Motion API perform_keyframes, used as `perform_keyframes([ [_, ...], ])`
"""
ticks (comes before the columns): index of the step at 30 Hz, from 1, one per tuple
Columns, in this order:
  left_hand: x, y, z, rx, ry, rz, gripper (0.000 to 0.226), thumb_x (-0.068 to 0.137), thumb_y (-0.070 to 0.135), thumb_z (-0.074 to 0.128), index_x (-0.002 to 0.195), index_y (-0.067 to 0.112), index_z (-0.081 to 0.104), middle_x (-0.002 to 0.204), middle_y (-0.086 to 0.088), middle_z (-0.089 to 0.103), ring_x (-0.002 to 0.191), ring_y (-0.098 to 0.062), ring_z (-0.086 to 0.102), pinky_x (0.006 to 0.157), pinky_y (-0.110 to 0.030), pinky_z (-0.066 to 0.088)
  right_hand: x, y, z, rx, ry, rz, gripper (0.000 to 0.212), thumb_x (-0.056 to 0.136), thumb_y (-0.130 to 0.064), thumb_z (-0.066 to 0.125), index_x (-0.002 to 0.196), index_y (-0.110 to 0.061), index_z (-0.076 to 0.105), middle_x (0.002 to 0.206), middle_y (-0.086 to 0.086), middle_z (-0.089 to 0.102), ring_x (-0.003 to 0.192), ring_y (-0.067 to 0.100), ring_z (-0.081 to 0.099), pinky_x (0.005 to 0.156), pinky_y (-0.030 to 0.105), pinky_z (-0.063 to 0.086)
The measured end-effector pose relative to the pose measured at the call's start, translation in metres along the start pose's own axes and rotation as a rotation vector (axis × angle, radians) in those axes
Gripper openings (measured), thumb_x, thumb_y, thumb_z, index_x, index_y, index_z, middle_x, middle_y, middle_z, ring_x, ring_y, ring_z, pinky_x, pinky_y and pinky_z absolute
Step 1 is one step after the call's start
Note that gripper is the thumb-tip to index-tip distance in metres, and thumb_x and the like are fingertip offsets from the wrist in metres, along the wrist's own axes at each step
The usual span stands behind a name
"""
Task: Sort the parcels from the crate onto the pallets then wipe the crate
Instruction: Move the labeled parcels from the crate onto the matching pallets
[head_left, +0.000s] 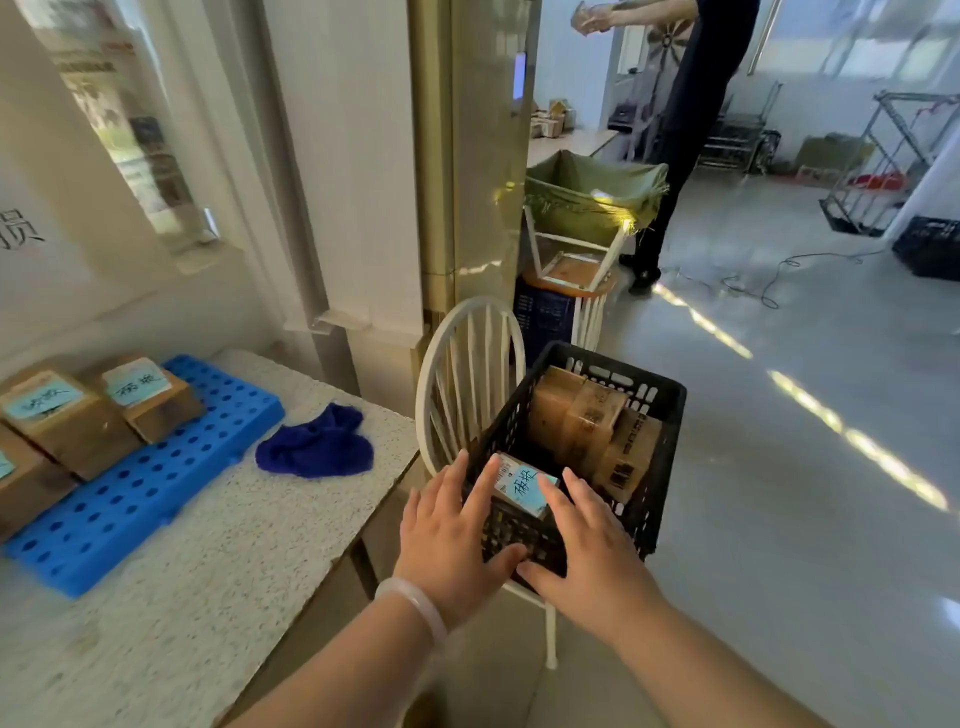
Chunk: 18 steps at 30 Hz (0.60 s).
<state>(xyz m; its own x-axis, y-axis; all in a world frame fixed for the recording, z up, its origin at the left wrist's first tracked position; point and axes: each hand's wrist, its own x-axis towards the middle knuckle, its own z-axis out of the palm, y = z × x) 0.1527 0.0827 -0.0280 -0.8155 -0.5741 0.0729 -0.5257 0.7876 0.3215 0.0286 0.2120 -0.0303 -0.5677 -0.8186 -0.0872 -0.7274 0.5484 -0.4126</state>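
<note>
both hands in: left hand (451, 540) and right hand (587, 545), fingers spread, flanking the labelled box (524, 486) in the crate (652, 483), neither clearly gripping yet. squeeze its sides, lift straight, clear the rim, toward the blue pallet (156, 467).

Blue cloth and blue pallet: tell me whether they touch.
Apart. The head view shows bare speckled counter between the cloth and the pallet.
</note>
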Motion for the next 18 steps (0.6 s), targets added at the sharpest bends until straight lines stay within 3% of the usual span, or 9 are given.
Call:
perform_keyframes([
  [6,0.061,0.009,0.037,-0.048,-0.136,0.007,0.089,0.089,0.065,0.048,0.149,0.045,-0.015,0.163,0.007,-0.01,0.15,-0.021,-0.003,0.12,-0.042,0.003,0.029,0.047,0.004,0.061,-0.068,0.204,0.092,0.089,-0.059,0.056,0.153,-0.041,-0.008,0.162,-0.011,-0.013,0.151,0.017,-0.008,0.12,0.042,0.011],
  [18,0.257,-0.006,0.084,-0.082,-0.298,0.111,0.085,0.09,0.067,0.043,0.153,0.041,-0.008,0.164,0.005,-0.005,0.15,-0.02,0.0,0.122,-0.04,0.009,0.18,0.101,-0.011,0.176,-0.058,0.502,0.089,0.09,-0.056,0.057,0.154,-0.04,-0.003,0.163,-0.012,-0.008,0.151,0.015,0.003,0.12,0.042,0.02],
])
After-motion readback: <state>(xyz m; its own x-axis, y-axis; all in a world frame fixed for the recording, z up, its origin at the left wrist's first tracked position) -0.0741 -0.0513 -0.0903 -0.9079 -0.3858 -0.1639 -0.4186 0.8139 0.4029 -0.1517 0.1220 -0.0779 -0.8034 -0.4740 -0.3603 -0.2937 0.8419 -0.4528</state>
